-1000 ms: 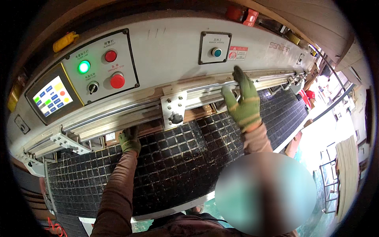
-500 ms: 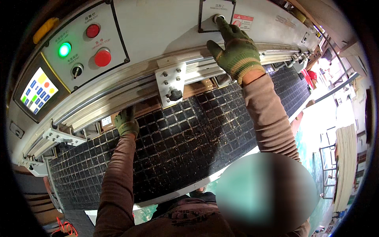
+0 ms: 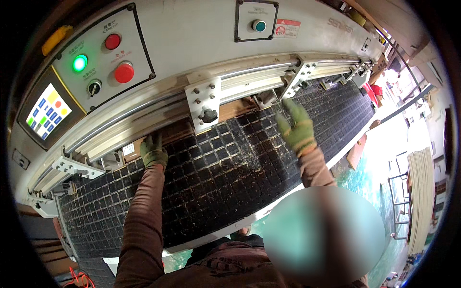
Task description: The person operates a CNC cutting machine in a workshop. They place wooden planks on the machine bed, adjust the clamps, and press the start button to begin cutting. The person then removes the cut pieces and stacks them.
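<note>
The long, brown, wood-like board (image 3: 180, 131) runs left and right of the white metal bracket (image 3: 201, 103). Left of this bracket, the green-gloved left hand (image 3: 153, 151), nearer, touches the board, grip unclear; rightward, the green-gloved right hand (image 3: 297, 128) hangs open.

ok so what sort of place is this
Probably a workshop or factory floor, perhaps one working wood: there's a long pale-grey machine housing with a lit rectangular screen, a black gridded work bed in front of it, and a stack of pale flat boards at the right.
</note>
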`<state>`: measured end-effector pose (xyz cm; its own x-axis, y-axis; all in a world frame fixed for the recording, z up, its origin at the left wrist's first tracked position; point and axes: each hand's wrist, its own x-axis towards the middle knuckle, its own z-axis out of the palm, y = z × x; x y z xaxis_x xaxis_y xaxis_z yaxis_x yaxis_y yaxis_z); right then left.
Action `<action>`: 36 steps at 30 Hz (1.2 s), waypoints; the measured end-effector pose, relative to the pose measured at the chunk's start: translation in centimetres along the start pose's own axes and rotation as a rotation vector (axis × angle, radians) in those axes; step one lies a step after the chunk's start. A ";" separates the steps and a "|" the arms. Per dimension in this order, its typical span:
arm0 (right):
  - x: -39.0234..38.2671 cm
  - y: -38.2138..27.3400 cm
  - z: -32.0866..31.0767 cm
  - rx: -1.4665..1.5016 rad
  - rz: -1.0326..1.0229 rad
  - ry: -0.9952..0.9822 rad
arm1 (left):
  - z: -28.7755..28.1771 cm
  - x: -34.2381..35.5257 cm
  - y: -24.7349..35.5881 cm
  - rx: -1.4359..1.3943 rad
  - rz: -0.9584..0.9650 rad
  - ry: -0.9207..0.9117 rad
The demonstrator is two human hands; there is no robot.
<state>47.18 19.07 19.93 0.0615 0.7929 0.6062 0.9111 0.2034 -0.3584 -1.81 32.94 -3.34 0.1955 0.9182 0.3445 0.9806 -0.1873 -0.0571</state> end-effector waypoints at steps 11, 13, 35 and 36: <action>-22.7 5.6 7.9 -0.327 0.196 -0.269 | -2.7 0.5 1.7 -0.006 -0.035 -0.100; -22.6 5.6 7.9 -0.309 0.197 -0.255 | -3.3 0.2 1.7 -0.022 -0.037 -0.077; -22.7 6.1 8.2 -0.344 0.175 -0.229 | -3.5 -12.0 5.2 -0.221 -0.005 0.145; -22.7 6.1 8.1 -0.344 0.176 -0.229 | -3.8 -11.9 5.3 -0.217 -0.018 0.117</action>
<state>48.04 6.96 -1.77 0.1716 0.9128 0.3705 0.9797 -0.1185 -0.1619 1.07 19.74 -4.22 0.1629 0.8778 0.4504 0.9558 -0.2536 0.1485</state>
